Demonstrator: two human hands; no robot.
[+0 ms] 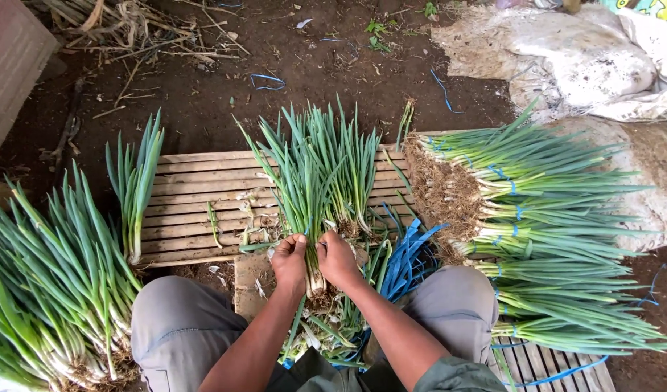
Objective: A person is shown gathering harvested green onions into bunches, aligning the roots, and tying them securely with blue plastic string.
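Note:
My left hand (290, 260) and my right hand (338, 260) both grip the white stalks of a bunch of green onions (315, 170). The bunch stands upright on a wooden slat pallet (195, 196) between my knees, its green leaves fanning away from me. Its roots point down toward me, partly hidden by my hands. Blue plastic strips (407, 254) lie just right of my right hand.
A stack of tied green onion bundles (544, 239) lies at the right on the pallet. Loose green onions (50, 283) are piled at the left, with a small bunch (134, 181) beside them. White sacks (565, 58) lie on the dirt at the back right.

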